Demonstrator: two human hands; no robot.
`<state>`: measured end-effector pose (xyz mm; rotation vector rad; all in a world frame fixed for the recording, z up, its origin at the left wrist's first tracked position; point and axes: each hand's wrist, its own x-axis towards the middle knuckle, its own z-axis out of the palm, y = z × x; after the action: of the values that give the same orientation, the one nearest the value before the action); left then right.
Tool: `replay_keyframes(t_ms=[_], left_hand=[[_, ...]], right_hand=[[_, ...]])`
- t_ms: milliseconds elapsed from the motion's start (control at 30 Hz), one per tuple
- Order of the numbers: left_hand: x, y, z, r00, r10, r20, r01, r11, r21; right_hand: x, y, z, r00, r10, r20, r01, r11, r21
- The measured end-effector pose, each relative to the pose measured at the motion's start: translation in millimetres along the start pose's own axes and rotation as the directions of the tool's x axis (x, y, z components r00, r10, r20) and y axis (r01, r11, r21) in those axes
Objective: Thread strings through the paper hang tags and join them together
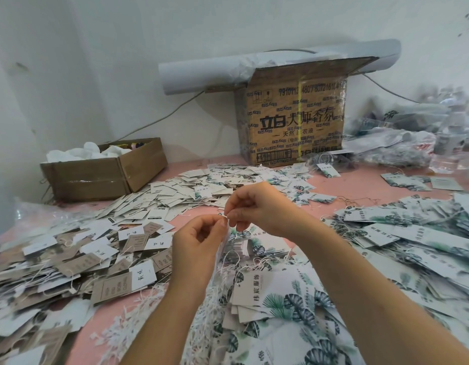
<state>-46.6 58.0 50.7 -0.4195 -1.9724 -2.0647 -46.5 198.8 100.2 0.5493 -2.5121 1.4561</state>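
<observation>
- Left hand [199, 241] — grip narrow, thumb and forefinger pinching the end of a white string [226, 220]; what looks like a hang tag [222, 247], seen edge-on, dangling just beneath.
- Right hand [257, 209] — grip narrow too, pinching the same string end from the far side, fingertips touching the left's.
- Both raised over the middle of the pink bench [354, 183], above a loose string bundle [209, 306].
- Tag's long axis roughly upright, below both grips, nearer the left hand — probably a loop being closed.
</observation>
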Motion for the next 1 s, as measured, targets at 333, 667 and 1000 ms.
replay_keyframes(t_ms=[333, 667, 1000], left_hand=[[0.0, 0.4, 0.5, 1.000, 0.001, -0.011, -0.001, 1.000, 0.005], [-0.2, 2.7, 0.2, 1.000, 0.010, -0.002, -0.010, 1.000, -0.005], [1.5, 4.7, -6.9, 0.997, -0.054, 0.058, 0.063, 0.985, -0.164]], right_hand=[[1.3, 1.9, -1.4, 1.000, 0.016, -0.002, -0.016, 1.000, -0.012], [-1.8, 2.1, 3.2, 0.999, 0.031, -0.021, -0.027, 0.980, 0.199], [-0.9, 0.0, 4.2, 1.000, 0.008, -0.008, -0.005, 0.962, 0.272]])
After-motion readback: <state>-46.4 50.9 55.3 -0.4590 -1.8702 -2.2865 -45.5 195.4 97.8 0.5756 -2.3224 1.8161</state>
